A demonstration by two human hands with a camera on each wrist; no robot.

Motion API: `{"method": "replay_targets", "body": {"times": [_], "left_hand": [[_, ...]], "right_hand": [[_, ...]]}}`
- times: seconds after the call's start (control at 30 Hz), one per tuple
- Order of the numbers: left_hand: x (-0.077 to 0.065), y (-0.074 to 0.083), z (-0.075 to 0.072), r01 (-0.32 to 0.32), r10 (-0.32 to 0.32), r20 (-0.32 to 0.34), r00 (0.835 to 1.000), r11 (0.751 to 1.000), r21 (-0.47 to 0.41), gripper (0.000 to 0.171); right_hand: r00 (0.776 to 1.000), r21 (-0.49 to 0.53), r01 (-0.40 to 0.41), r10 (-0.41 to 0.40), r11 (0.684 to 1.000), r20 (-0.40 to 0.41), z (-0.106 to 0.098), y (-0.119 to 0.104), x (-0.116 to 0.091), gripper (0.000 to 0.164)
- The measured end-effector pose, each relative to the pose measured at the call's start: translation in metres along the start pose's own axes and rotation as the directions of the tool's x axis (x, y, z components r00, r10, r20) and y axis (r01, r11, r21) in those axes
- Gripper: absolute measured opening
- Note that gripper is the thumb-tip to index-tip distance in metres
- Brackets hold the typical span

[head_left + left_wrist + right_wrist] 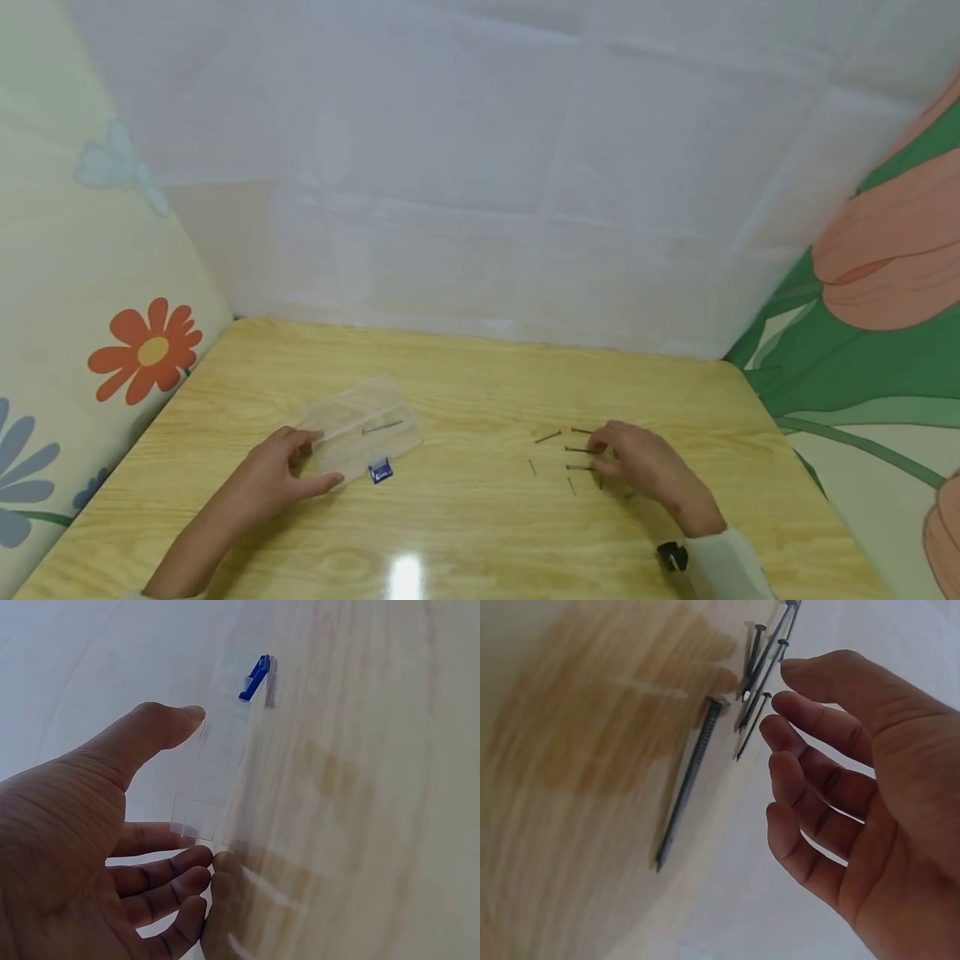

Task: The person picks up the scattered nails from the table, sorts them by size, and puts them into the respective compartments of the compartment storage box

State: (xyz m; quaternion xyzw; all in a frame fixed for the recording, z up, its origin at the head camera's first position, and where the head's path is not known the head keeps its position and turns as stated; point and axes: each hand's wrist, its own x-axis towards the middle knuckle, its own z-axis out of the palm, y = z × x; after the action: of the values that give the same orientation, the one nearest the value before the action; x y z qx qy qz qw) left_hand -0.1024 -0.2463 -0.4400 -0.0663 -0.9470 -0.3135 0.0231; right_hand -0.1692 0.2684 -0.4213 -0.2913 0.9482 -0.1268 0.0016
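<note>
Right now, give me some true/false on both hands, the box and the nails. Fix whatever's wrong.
1. The left hand is beside the clear plastic box. True.
2. The right hand is over that box. False: it is at the loose dark metal nails.
3. One dark metal nail shows within the box's outline. True.
4. In the head view, the blue plastic clasp is at the box's upper edge. False: lower edge.
5. The loose nails differ in length. True.
6. They all lie parallel. False: they point different ways.

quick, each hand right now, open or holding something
Left hand: open, at the box.
Right hand: open, near the nails.
</note>
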Motion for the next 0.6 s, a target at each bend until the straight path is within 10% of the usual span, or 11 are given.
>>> {"method": "replay_targets", "body": {"times": [0.6], "left_hand": [[-0.0025, -0.0002, -0.0016, 0.008, -0.008, 0.011, 1.000, 1.000, -0.007, 0.080]], "right_hand": [[1.000, -0.029, -0.022, 0.022, 0.999, 0.022, 0.0066, 0.0014, 0.0059, 0.010]]}}
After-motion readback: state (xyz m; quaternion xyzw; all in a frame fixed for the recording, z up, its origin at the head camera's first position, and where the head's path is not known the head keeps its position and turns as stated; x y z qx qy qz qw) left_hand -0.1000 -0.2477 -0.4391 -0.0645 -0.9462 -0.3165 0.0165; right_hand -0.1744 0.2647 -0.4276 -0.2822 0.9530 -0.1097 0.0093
